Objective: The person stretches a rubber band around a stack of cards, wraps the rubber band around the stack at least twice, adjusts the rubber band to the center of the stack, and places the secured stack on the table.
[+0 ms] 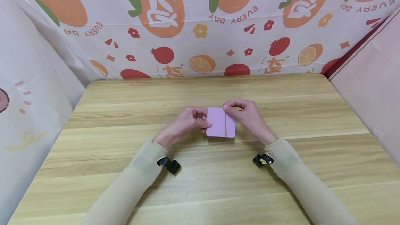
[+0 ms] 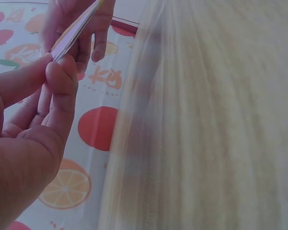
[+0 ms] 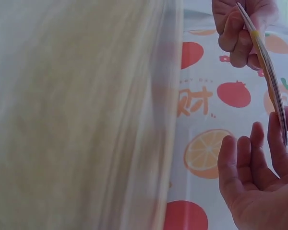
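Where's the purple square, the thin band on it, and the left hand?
purple square (image 1: 217, 122): head view, on its flat face
thin band (image 1: 226, 126): head view, middle of its visible length
left hand (image 1: 188, 122): head view, middle of the hand

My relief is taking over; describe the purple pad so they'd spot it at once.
Find the wooden table before the fruit-print cloth. Near the table's middle, the left hand and right hand pinch a square pad between them. Its plain purple face, crossed by a thin band, stands out against the tan wood.
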{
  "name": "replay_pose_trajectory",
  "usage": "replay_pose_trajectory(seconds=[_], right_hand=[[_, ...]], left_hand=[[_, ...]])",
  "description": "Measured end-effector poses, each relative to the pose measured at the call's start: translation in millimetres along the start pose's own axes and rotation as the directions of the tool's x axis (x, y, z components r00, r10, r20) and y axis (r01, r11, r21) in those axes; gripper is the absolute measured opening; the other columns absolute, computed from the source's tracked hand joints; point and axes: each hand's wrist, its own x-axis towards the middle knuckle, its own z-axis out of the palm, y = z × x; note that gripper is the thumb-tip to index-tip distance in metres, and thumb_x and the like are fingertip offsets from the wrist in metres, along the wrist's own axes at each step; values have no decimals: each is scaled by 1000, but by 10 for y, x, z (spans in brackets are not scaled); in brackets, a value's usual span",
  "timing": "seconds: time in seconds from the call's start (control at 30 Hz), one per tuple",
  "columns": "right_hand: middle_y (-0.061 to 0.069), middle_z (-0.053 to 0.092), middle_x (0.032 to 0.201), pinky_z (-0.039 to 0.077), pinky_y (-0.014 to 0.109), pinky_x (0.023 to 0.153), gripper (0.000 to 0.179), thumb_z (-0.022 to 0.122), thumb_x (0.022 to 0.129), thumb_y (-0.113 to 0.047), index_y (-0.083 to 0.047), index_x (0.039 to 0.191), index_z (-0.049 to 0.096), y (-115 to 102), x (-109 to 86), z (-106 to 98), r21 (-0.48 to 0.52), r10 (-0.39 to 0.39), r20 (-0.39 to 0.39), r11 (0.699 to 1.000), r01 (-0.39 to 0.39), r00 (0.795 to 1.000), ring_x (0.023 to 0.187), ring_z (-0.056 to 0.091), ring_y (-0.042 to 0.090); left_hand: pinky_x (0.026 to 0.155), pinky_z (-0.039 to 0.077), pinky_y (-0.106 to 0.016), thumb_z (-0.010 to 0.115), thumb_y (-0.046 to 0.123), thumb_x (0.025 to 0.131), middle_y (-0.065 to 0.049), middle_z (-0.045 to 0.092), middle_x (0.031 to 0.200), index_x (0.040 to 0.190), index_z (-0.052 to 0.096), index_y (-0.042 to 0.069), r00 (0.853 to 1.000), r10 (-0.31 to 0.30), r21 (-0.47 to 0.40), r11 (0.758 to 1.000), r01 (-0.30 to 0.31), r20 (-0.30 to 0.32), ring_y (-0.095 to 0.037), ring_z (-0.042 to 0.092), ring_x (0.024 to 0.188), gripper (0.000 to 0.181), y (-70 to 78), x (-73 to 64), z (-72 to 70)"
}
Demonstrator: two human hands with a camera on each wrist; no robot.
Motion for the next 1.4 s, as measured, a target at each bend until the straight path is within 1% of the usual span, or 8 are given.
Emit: replay_pose_trajectory(seconds=[0.2,0.37,0.53,0.77,0.87,1.0,1.1,1.4], right_hand=[[7,68,108,50,34,83,33,66,96,-34,-5,110,71,-7,0,-12,40,29,-11,999,-29,1000,98,58,19],[13,64,111,52,45,88,35,62,98,-27,2,117,65,-22,13,-25,139,58,-6,989,-57,998,98,59,21],[13,64,113,50,51,92,35,65,96,-25,1,118,64,-26,13,-25,154,108,40,982,-113,993,100,61,22],[10,68,111,49,48,94,34,72,91,-26,-1,114,68,-28,-11,-6,131,180,149,971,-200,972,101,63,28],[7,70,106,49,43,91,30,74,88,-23,-1,108,72,-28,-15,30,106,168,156,977,-186,973,98,61,26],[3,71,99,47,34,84,26,76,86,-22,-3,104,74,-24,-26,68,73,157,155,983,-170,975,93,58,19],[2,72,96,46,34,83,26,76,86,-23,-4,104,75,-31,-37,86,64,169,154,981,-181,973,91,59,17],[20,70,103,50,46,89,29,75,87,-21,1,105,73,-66,-63,132,150,221,139,959,-241,965,92,63,29]], left_hand=[[67,48,-32,67,-5,85,-8,63,76,89,65,-2,1000,-13,-71,997,12,-18,-16,55,65,6,3,9,-24],[64,48,-28,67,-5,85,-7,64,79,94,65,-6,997,-23,-92,996,16,-74,-14,55,65,9,28,14,-72],[66,49,-30,68,-4,85,-5,65,79,98,65,-6,992,-28,-111,994,14,-126,-13,56,66,14,59,6,-135],[72,51,-35,68,-1,86,-6,64,81,104,63,-5,978,-23,-113,994,-1,-207,-13,58,69,19,142,-28,-246],[75,50,-38,68,0,87,-6,63,81,103,63,-5,972,-12,-98,995,-11,-233,-14,58,69,17,165,-27,-257],[73,51,-36,68,-1,88,-7,64,81,103,63,-6,969,-4,-103,994,-22,-248,-14,59,68,16,171,-22,-248],[72,52,-35,68,-1,88,-7,65,80,103,64,-6,967,-5,-120,992,-27,-257,-14,59,67,16,163,-21,-241],[71,53,-34,72,-3,86,-9,68,82,96,67,-4,955,-23,-274,960,-61,-296,-15,61,66,12,162,-34,-192]])
